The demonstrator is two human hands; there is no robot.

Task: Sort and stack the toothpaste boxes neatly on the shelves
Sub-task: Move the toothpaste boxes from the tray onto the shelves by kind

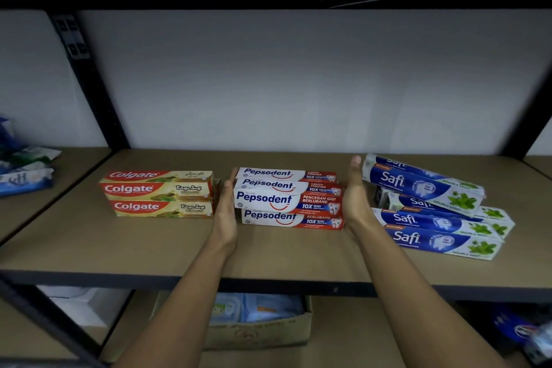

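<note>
Hands (227,212) (355,197) at ends of Pepsodent stack (286,200)

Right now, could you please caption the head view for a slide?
Left hand and right hand flank the Pepsodent stack, between Colgate boxes and Safi boxes on a shelf.

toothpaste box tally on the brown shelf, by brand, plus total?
Colgate boxes: 2
Pepsodent boxes: 3
Safi boxes: 4
Total: 9 that can be told apart. Any boxes hidden behind the stacks cannot be counted from this view.
</note>
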